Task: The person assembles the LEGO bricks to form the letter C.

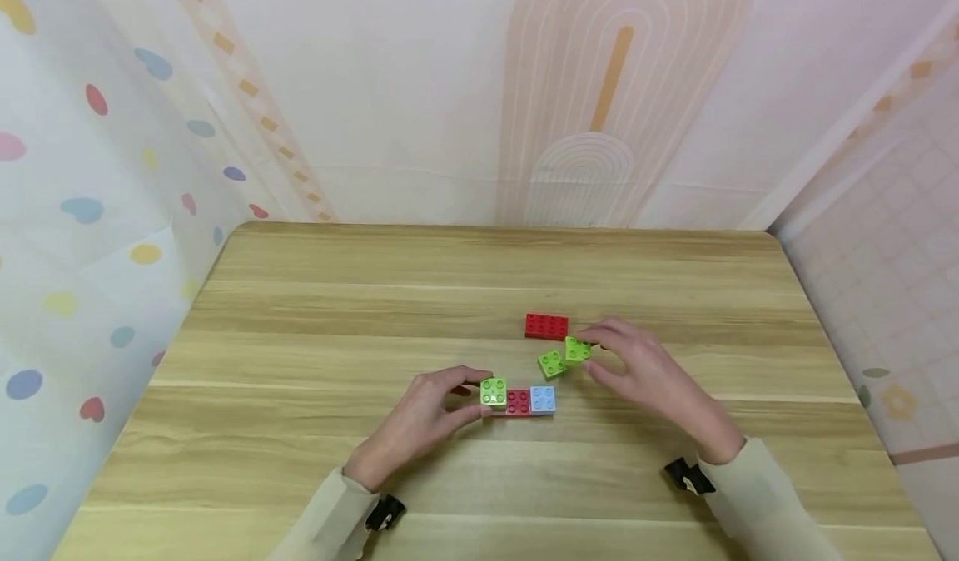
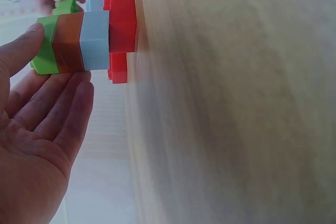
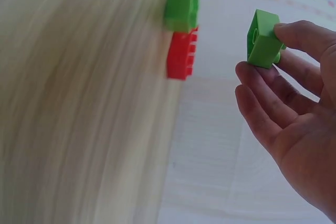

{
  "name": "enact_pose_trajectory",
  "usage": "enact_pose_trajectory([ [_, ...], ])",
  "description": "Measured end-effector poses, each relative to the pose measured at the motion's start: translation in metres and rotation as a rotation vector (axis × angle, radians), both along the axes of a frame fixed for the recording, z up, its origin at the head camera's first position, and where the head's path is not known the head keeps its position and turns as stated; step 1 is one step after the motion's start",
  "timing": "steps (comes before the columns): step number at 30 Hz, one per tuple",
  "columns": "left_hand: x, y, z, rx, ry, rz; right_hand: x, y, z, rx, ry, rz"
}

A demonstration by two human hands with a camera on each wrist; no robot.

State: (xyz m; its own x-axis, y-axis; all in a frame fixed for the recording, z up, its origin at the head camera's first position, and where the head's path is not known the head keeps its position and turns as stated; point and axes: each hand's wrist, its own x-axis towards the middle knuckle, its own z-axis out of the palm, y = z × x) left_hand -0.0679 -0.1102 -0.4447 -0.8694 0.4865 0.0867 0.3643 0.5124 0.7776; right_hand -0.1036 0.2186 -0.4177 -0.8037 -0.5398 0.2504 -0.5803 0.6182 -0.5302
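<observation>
My left hand (image 1: 427, 411) pinches the top green brick (image 1: 493, 391) of a stack between thumb and fingers. In the left wrist view, an orange brick (image 2: 68, 42) and a light blue brick (image 2: 94, 40) sit under that green one, on a long red brick (image 2: 123, 17). Another light blue brick (image 1: 543, 399) stands at the red base's right end, with bare red studs between. My right hand (image 1: 637, 361) pinches a loose green brick (image 3: 266, 39), held above the table with its hollow underside showing in the right wrist view.
A second green brick (image 1: 551, 364) lies on the wooden table (image 1: 337, 328), just left of the right hand's brick. Behind it lies a red eight-stud brick (image 1: 546, 325). Patterned fabric walls (image 1: 404, 95) stand at the table's back and sides.
</observation>
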Motion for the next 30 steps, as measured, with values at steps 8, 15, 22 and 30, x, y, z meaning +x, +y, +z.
enact_pose_trajectory([
  [8,0.001,-0.001,0.0,0.004,0.006,-0.006,0.009,-0.014,0.006,-0.079,0.092,0.046],
  [15,0.001,-0.001,0.001,0.006,0.001,-0.006,0.014,-0.024,0.009,-0.13,0.169,0.101],
  [22,0.0,-0.001,0.001,0.008,-0.006,-0.003,0.022,-0.035,0.014,-0.135,0.131,0.095],
  [30,-0.001,-0.001,0.001,0.023,0.005,-0.012,0.027,-0.049,0.017,-0.198,0.101,0.118],
])
